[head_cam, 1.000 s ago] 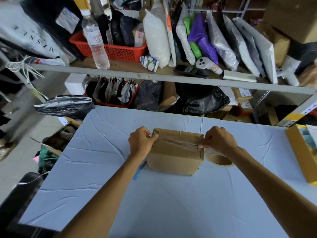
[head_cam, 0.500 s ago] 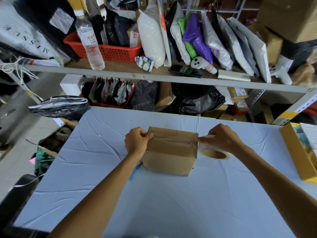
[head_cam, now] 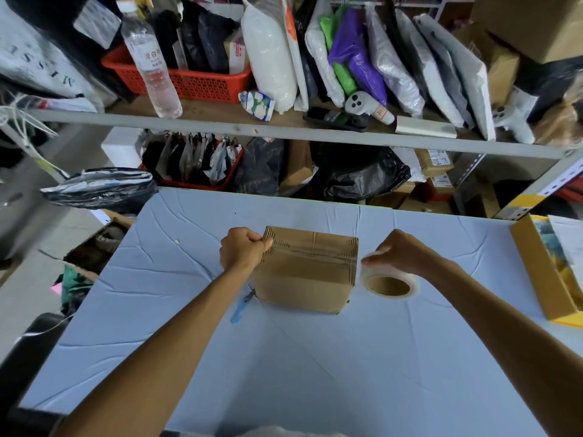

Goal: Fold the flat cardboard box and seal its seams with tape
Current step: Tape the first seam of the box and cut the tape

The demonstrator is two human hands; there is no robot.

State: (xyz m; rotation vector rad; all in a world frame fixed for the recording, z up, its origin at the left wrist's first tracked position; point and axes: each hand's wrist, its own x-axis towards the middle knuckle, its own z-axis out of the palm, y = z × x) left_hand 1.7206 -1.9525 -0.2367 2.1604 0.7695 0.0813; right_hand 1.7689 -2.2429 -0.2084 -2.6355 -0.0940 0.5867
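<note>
A folded brown cardboard box stands on the pale blue table, its top seam covered by a strip of clear tape. My left hand presses against the box's upper left edge, fingers curled on the tape end. My right hand is off the box's right side, gripping the top of the clear tape roll, which rests on the table beside the box. A blue-handled cutter lies by the box's front left corner, partly hidden under my left forearm.
A yellow box with papers sits at the table's right edge. Behind the table, a metal shelf carries a water bottle, a red basket and packed bags. An open carton and black bags sit on the floor at left.
My right hand has pulled away from the box's right top edge to the tape roll at the side. The left hand has stayed at the left edge.
</note>
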